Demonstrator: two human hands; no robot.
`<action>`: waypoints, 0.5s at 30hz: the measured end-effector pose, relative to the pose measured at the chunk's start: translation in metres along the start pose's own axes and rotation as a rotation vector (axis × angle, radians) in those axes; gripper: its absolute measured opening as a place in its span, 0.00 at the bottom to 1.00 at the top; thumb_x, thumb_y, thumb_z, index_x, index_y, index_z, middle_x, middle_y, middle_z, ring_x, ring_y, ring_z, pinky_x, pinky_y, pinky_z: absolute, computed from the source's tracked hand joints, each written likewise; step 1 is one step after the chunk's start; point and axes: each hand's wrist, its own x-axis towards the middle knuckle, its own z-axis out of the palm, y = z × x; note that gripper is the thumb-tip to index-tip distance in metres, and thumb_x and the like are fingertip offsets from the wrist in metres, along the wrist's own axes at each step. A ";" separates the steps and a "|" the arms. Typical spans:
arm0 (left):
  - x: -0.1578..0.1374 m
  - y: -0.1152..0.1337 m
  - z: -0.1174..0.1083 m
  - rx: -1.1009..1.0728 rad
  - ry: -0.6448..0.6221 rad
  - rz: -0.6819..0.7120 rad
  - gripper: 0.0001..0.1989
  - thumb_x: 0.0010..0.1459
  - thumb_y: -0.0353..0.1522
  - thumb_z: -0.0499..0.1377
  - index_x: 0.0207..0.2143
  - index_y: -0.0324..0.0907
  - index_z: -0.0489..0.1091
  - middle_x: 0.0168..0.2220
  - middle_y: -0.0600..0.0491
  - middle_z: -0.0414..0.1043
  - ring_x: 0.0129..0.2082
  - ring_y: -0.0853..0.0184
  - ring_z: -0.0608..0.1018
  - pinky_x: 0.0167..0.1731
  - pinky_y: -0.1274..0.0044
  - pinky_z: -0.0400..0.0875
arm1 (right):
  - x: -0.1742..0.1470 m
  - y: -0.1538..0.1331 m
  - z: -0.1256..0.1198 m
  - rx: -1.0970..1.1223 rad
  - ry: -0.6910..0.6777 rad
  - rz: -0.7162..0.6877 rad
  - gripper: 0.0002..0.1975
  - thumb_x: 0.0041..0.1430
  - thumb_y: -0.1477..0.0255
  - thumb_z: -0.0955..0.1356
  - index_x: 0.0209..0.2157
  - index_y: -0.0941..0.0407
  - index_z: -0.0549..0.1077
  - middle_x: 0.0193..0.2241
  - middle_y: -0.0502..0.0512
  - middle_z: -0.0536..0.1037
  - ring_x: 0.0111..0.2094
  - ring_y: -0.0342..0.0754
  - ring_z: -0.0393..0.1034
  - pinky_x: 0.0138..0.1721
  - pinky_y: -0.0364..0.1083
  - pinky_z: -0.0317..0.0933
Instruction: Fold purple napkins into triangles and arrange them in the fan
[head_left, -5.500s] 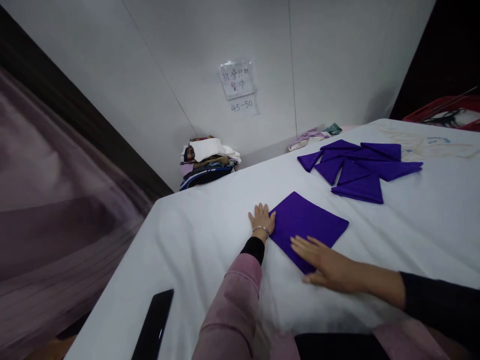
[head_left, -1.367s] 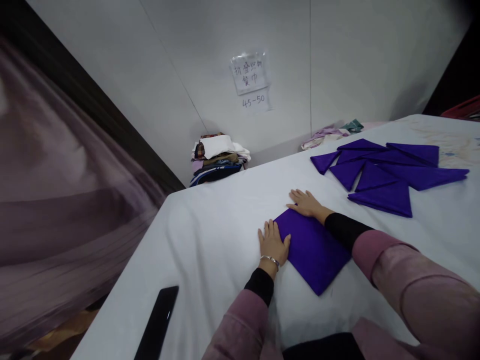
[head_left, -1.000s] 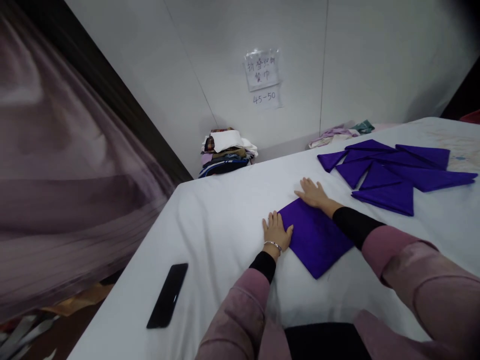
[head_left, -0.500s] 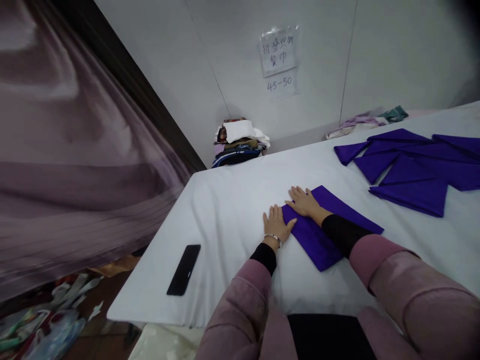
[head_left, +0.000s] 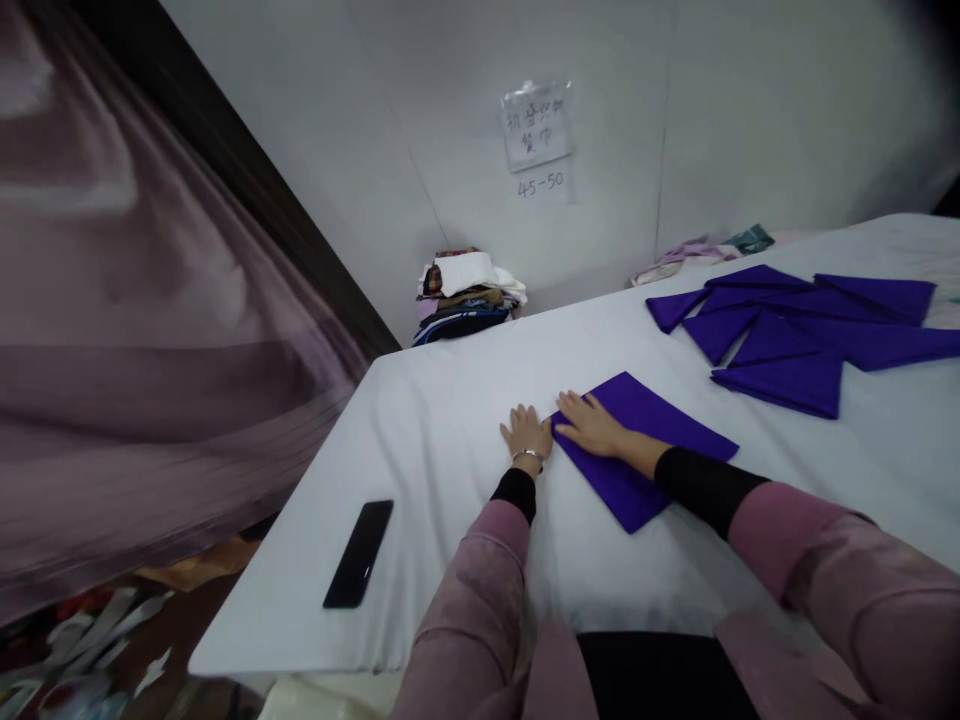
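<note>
A folded purple cloth (head_left: 660, 410) lies flat on the white-covered table (head_left: 450, 420) in front of me. My right hand (head_left: 590, 424) rests on its left part, palm down with the fingers stretched out. Just beyond the cloth's left corner, my left hand (head_left: 527, 433) lies flat on the white cover, fingers spread, its thumb side at that corner. A bracelet circles the left wrist. Neither hand grips anything. The right forearm hides part of the cloth's near side.
Several folded purple cloths (head_left: 787, 365) overlap at the back right. A black phone (head_left: 359, 555) lies near the table's left side. Stacked clothes (head_left: 466, 300) stand beyond the far edge, by the wall. A curtain (head_left: 150, 400) hangs at left.
My left hand has slid off the cloth's left corner onto the white cover. My right hand has moved slightly toward that corner. The whole view has shifted a little.
</note>
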 end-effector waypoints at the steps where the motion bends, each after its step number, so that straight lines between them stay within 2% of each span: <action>1: 0.000 0.000 0.001 0.013 -0.006 -0.003 0.29 0.61 0.44 0.39 0.61 0.41 0.51 0.65 0.49 0.42 0.65 0.58 0.44 0.60 0.55 0.38 | -0.009 -0.009 0.003 0.013 -0.023 -0.046 0.34 0.62 0.55 0.52 0.63 0.63 0.50 0.64 0.64 0.47 0.64 0.55 0.37 0.61 0.57 0.33; 6: 0.001 -0.002 -0.001 0.043 -0.003 -0.020 0.30 0.61 0.44 0.39 0.62 0.42 0.48 0.66 0.50 0.40 0.65 0.59 0.44 0.60 0.56 0.39 | -0.058 -0.040 0.010 0.088 -0.118 -0.148 0.38 0.60 0.52 0.56 0.62 0.64 0.50 0.63 0.67 0.48 0.64 0.57 0.36 0.61 0.58 0.30; 11: 0.002 -0.002 -0.005 0.069 0.009 -0.008 0.30 0.61 0.43 0.39 0.62 0.41 0.48 0.65 0.49 0.42 0.65 0.58 0.45 0.59 0.55 0.41 | -0.126 -0.048 0.003 0.205 -0.159 -0.189 0.38 0.59 0.52 0.58 0.63 0.61 0.47 0.63 0.66 0.46 0.64 0.56 0.35 0.61 0.59 0.28; 15: 0.008 -0.004 -0.004 0.066 0.022 -0.019 0.29 0.61 0.43 0.40 0.62 0.43 0.48 0.65 0.49 0.43 0.65 0.58 0.46 0.59 0.55 0.42 | -0.173 -0.052 -0.006 0.305 -0.153 -0.198 0.39 0.58 0.53 0.61 0.64 0.58 0.45 0.63 0.65 0.47 0.64 0.56 0.37 0.62 0.58 0.29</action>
